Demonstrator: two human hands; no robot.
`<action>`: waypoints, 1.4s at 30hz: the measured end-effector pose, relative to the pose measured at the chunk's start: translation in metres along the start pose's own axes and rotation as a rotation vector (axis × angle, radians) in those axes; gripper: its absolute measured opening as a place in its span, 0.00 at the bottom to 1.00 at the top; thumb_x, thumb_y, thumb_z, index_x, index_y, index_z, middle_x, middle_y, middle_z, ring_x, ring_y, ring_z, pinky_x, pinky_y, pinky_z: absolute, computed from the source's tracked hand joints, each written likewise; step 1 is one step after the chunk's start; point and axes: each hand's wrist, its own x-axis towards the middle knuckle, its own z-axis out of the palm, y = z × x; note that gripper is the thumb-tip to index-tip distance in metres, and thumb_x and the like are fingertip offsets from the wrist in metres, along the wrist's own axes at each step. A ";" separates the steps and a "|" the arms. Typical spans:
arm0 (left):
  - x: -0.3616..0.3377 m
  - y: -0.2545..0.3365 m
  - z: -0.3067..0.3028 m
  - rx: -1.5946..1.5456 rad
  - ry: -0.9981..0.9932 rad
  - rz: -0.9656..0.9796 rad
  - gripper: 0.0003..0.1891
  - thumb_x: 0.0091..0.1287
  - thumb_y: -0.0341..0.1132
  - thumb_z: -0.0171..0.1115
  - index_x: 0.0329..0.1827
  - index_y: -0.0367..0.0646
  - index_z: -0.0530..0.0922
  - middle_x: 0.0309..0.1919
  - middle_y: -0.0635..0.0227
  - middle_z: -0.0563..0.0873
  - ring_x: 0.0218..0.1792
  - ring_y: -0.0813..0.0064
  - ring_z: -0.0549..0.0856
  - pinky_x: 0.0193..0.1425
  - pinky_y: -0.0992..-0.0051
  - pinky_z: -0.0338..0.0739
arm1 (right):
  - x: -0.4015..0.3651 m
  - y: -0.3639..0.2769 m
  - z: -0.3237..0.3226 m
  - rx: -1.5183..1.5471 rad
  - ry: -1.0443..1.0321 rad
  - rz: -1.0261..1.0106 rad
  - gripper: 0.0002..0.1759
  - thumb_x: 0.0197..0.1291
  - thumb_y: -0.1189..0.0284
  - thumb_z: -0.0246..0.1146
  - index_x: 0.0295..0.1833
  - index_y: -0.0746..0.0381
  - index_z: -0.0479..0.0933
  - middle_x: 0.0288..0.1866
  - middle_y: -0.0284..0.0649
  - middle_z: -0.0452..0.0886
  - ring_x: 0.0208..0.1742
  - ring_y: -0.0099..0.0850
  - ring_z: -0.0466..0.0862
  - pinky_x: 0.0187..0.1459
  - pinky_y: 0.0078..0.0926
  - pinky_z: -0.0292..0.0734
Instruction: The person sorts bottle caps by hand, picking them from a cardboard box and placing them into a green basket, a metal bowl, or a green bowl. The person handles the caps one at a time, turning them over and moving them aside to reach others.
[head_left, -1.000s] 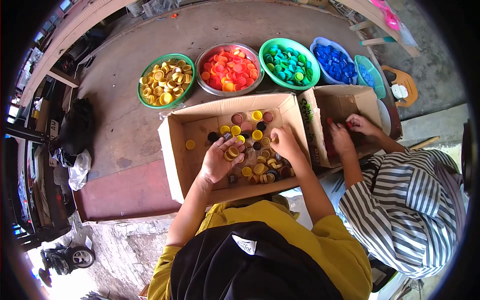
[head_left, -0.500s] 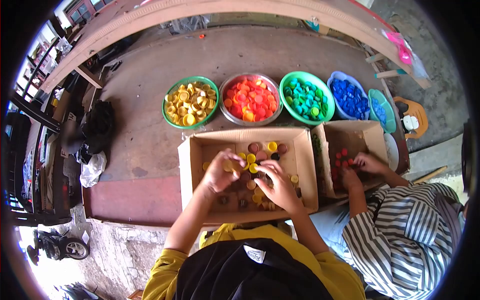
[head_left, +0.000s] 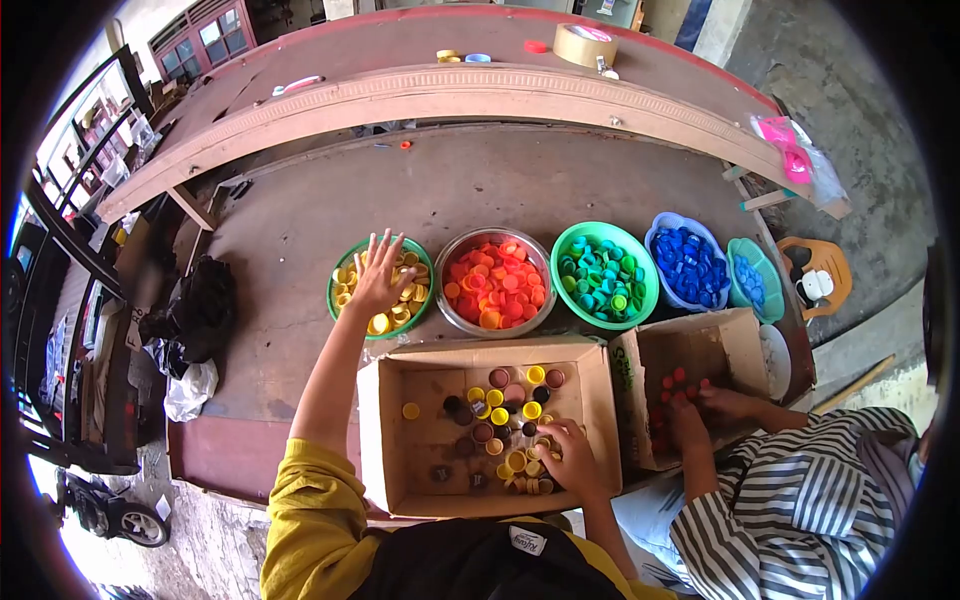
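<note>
My left hand (head_left: 377,280) is over the green basket (head_left: 333,318) of yellow bottle caps (head_left: 378,324), its fingers spread and nothing visible in them. Inside the large cardboard box (head_left: 420,485), my right hand (head_left: 568,458) is closed, fingers curled down at the caps on the right side. Whatever lies between its fingertips is too small and covered to name. Loose yellow caps (head_left: 497,415), brown caps (head_left: 482,432) and black caps (head_left: 541,394) are scattered across the box floor around it.
A metal bowl (head_left: 549,305) holds red and orange caps. Right of it stand a green basin (head_left: 652,290), a blue basin (head_left: 722,300) and a teal basin (head_left: 775,308). A co-worker's hands (head_left: 690,420) are in a smaller cardboard box (head_left: 745,335). A wooden rail (head_left: 450,88) crosses beyond.
My left hand has moved from the large box up over the basket of yellow caps, and its fingers have spread. My right hand has shifted lower right within the box. The view has tilted up.
</note>
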 end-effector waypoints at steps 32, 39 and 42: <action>-0.011 -0.030 0.039 0.141 -0.034 -0.358 0.42 0.60 0.65 0.41 0.71 0.48 0.48 0.71 0.57 0.45 0.71 0.53 0.42 0.70 0.51 0.34 | 0.005 0.011 0.010 -0.003 -0.091 0.096 0.16 0.51 0.71 0.61 0.48 0.59 0.74 0.44 0.47 0.74 0.45 0.45 0.76 0.45 0.36 0.72; -0.023 -0.015 0.038 0.148 -0.056 -0.287 0.48 0.55 0.68 0.48 0.72 0.49 0.43 0.70 0.52 0.43 0.71 0.52 0.42 0.69 0.48 0.35 | 0.002 0.013 0.011 -0.028 -0.109 0.104 0.17 0.51 0.70 0.61 0.48 0.59 0.73 0.43 0.46 0.74 0.44 0.45 0.76 0.45 0.37 0.72; -0.033 -0.016 0.037 0.285 0.024 -0.249 0.50 0.54 0.68 0.50 0.71 0.48 0.42 0.70 0.50 0.43 0.71 0.52 0.42 0.68 0.45 0.34 | 0.004 0.013 0.004 0.002 -0.083 0.081 0.17 0.51 0.70 0.61 0.49 0.58 0.73 0.42 0.46 0.74 0.46 0.44 0.75 0.45 0.36 0.72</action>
